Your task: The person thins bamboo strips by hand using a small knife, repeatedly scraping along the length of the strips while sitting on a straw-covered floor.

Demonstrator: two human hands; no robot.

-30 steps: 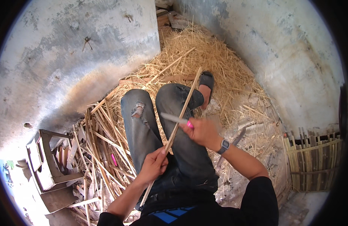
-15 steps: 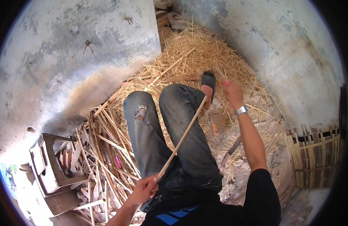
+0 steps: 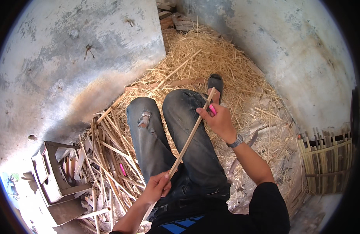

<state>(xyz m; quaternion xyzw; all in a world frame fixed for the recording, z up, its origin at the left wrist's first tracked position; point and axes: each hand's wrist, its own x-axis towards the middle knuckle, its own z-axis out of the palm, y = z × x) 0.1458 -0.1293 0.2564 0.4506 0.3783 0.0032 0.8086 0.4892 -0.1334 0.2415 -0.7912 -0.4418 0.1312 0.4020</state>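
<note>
- The left hand (image 3: pixel 158 187) is closing its fingers around the lower part of a long, narrow, pale tan strip of split wood or cane (image 3: pixel 190 136); the thumb is pressing along its upper face.
- The strip is slanting across the lap, its far end reaching up and to the right beside the foot, its near end running down past the left hand toward the waist.
- The right hand (image 3: pixel 219 120) is curling its fingers around a knife with a bright pink handle (image 3: pixel 212 109); the thumb is touching the strip near its far end. The blade is hardly showing, so its contact with the strip cannot be told.
- A grey metal-look wristwatch (image 3: pixel 235 141) is circling the right wrist.
- Worn dark-grey jeans (image 3: pixel 147 134), torn at the left knee, are lying beneath the strip.
- A dark open-toed slipper (image 3: pixel 215 82) is covering the right foot, just beyond the strip's far end.
- Loose golden straw (image 3: pixel 199 50) is spreading over the floor ahead.
- A heap of long tan strips (image 3: pixel 110 142) is lying at the left, a small pink object (image 3: pixel 122 169) resting among them.
- A slatted tan panel (image 3: pixel 329 167) is leaning at the far right.
</note>
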